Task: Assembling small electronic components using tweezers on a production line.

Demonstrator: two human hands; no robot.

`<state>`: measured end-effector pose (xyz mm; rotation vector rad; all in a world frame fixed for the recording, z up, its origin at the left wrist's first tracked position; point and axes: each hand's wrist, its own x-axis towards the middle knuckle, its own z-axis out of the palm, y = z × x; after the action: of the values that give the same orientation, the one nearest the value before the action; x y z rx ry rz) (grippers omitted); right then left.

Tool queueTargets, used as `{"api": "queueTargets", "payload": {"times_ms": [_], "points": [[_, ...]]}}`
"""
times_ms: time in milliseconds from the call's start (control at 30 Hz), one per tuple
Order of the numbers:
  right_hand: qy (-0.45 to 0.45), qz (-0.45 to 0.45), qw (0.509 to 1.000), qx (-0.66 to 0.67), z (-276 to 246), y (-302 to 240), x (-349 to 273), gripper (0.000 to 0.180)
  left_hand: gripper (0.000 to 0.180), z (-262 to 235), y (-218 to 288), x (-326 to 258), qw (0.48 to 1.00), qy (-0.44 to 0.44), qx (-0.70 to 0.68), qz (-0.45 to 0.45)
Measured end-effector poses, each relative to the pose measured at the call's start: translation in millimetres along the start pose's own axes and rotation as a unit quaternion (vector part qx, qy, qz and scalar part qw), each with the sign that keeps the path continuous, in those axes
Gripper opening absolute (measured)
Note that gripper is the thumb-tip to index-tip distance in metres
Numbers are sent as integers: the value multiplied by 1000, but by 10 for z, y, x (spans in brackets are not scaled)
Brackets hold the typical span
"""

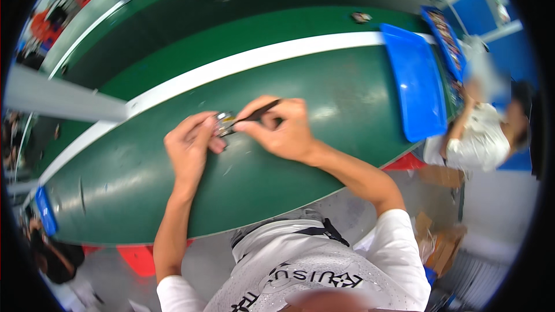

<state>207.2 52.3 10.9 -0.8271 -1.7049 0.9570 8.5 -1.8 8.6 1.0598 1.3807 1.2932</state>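
Note:
Over the green tabletop, a small silvery part with a touch of yellow sits between the fingertips of my left hand. Its exact kind is too small to make out. My right hand grips dark tweezers, slanting down to the left. Their tip meets the silvery part or stops just at it; I cannot tell which. Both hands are closed and close together, a little above the table.
An empty blue tray lies at the table's right end, beside a second blue tray full of small parts. A small item rests beyond the white strip. A grey post stands at left. A person works at right.

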Motion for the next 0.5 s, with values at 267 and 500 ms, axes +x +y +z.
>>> {"api": "queueTargets", "payload": {"times_ms": [267, 500], "points": [[-43, -39, 998, -2, 14, -42, -28, 14, 20, -14, -32, -13, 999, 13, -52, -6], [-52, -49, 996, -49, 36, -27, -20, 15, 19, 0, -37, -23, 999, 9, -42, -4]]}}
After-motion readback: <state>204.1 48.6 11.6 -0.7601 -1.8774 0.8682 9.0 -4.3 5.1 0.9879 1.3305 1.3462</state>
